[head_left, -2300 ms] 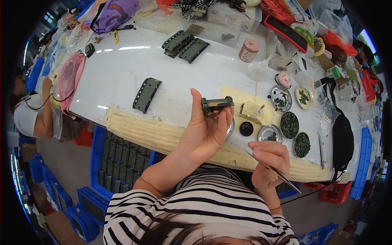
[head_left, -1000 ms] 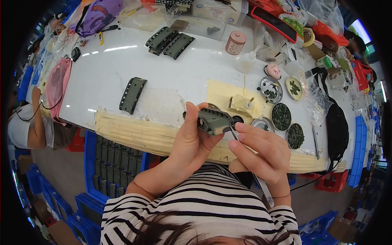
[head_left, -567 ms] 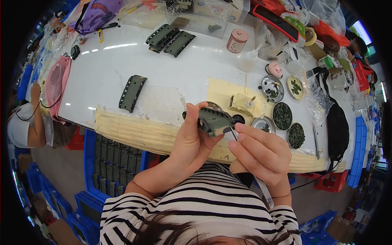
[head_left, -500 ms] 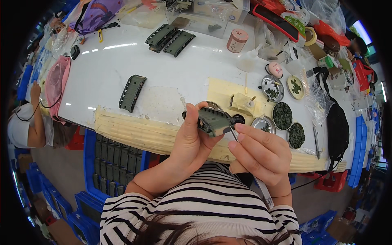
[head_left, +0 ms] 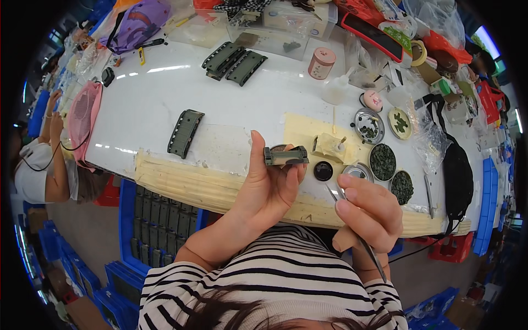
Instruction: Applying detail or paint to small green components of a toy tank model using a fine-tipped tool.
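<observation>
- Held piece (head_left: 286, 156): hard plastic by its look, matt green.
- Tweezers (head_left: 370, 256): bare metal, smooth, with a shine.
- Curved panel (head_left: 186, 133): matt, plastic-looking, knobbly along one long edge.
- Desk (head_left: 137, 104): smooth white top, glossy enough to throw back streaks of light.
- Edge strip (head_left: 220, 190): yellowish, papery, creased.
- Silvery dish (head_left: 379, 133): shiny metal.
- Green chips (head_left: 383, 162): matt, rough in the heap.
- Clear bag (head_left: 426, 146): thin plastic film, crinkled, glinting.
- Phone (head_left: 372, 36): glossy dark face.
- Striped top (head_left: 286, 261): soft cloth, matt.
- Blue crate (head_left: 127, 220): smooth plastic.
</observation>
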Motion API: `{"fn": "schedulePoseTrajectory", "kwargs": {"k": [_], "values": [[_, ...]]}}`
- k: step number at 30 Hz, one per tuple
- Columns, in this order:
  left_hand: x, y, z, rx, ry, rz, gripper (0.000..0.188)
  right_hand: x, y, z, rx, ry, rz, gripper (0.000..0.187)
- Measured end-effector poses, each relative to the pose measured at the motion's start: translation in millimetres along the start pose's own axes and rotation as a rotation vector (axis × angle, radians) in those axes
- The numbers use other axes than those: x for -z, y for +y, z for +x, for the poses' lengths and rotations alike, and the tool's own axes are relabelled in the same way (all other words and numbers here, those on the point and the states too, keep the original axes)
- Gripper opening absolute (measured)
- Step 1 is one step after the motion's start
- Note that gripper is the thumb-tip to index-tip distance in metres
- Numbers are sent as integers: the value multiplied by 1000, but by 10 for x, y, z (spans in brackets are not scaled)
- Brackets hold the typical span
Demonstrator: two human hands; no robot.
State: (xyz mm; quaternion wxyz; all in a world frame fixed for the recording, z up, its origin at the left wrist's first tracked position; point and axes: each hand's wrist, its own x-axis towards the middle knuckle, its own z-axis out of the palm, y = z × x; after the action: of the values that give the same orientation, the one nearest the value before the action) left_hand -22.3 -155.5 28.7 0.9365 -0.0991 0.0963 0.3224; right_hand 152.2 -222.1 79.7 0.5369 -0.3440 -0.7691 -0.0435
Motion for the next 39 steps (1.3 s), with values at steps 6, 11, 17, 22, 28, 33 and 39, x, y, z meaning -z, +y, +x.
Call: {"fn": "schedulePoseTrajectory", "kwargs": {"k": [6,11,17,22,28,33,39], "values": [[-76,5,54,28,13,-183,63,-24,26,-69,-56,-34,-16,38],[-81,-5,60,19,2,-170,63,-34,18,-99,-82,-15,-37,37],[-102,-16,45,4,36,-142,59,-58,4,-143,-180,9,0,33],[-67,-239,-30,-345,53,341,63,-138,-46,-125,-457,41,150,48],[172,-428,-86,-517,-108,821,90,-205,-50,-181,-493,46,292,50],[107,-111,-109,-21,-247,757,85,255,-19,-134,-640,-195,528,47],[202,25,-112,429,-371,898,51,425,81,-301,-647,-285,453,47]]}}
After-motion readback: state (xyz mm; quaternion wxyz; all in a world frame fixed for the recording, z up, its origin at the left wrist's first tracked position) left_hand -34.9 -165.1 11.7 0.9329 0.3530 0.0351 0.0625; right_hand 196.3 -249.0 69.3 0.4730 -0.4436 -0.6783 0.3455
